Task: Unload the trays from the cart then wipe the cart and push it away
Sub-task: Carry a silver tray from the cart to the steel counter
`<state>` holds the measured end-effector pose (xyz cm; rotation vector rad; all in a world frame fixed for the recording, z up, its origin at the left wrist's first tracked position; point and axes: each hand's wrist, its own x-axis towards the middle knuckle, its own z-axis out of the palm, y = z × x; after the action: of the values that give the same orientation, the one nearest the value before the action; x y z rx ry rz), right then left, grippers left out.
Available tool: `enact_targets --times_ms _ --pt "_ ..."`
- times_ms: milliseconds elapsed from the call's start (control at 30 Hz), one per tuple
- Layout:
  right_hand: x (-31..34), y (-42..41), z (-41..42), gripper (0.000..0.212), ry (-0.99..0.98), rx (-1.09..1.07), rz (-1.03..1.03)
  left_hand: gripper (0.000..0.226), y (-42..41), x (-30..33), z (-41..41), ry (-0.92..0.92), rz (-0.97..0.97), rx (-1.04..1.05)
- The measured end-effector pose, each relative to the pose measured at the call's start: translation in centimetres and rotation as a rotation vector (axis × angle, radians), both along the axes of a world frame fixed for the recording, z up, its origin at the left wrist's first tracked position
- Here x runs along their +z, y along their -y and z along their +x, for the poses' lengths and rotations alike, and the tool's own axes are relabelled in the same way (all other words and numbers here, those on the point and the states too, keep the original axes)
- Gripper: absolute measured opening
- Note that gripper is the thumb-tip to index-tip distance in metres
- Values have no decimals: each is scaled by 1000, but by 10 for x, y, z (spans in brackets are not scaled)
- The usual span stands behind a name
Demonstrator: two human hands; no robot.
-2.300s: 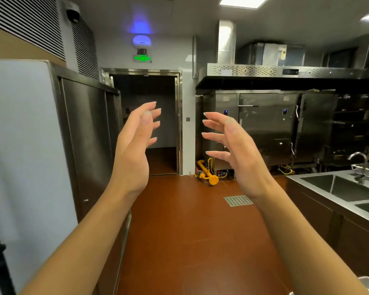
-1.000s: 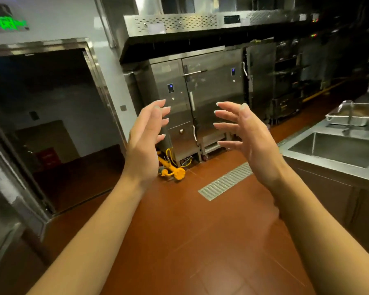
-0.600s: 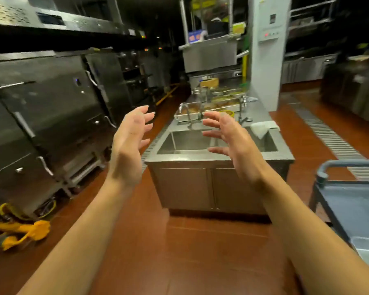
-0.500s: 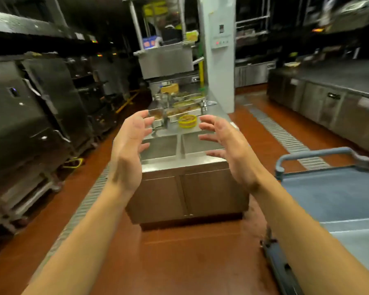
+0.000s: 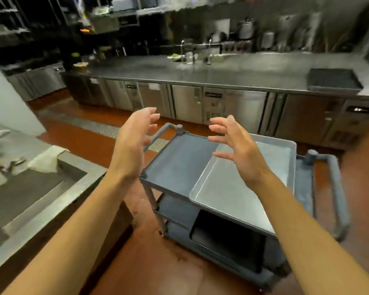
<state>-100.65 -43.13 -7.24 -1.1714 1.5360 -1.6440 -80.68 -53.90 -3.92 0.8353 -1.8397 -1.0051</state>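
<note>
Below, metal tray [image 5: 241, 186] on grey cart [image 5: 179, 165], left grip [image 5: 132, 143] and right grip [image 5: 239, 150] wide, empty, above.

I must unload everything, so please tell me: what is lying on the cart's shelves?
On the cart's top shelf lies a metal tray. A dark tray sits lower down; the metal tray covers part of it.

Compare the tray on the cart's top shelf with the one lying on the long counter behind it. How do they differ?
The silver metal tray is pale and shiny; the dark tray on the long counter is matte dark grey. The silver tray lies on the grey cart, overhanging its near edge; the dark tray lies wholly on the counter near its right end. Both are shallow, rectangular, rimmed, apparently empty, and untouched by either hand.
</note>
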Motion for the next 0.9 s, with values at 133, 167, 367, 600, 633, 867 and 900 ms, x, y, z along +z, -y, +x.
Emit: enact_targets --times_ms 133,167,367,600,633,867,900 --pt "-30 -30 -56 53 77 -276 109 53 21 -35 -81 52 171 -241" --pt "-38 -37 -69 52 100 -328 147 50 24 -44 -101 58 211 -286" --pt "-97 -44 -151 56 218 -527 318 43 56 -107 -205 126 408 -381" --pt "-165 18 -244 55 437 -596 381 46 150 -158 -261 198 625 -292" --pt "-175 26 -252 55 455 -606 391 47 162 -165 -269 228 648 -282" --pt "-225 67 -292 59 505 -610 550 40 221 -228 -312 364 749 -199" --pt "-230 71 -295 59 516 -625 589 39 227 -237 -316 388 763 -199"
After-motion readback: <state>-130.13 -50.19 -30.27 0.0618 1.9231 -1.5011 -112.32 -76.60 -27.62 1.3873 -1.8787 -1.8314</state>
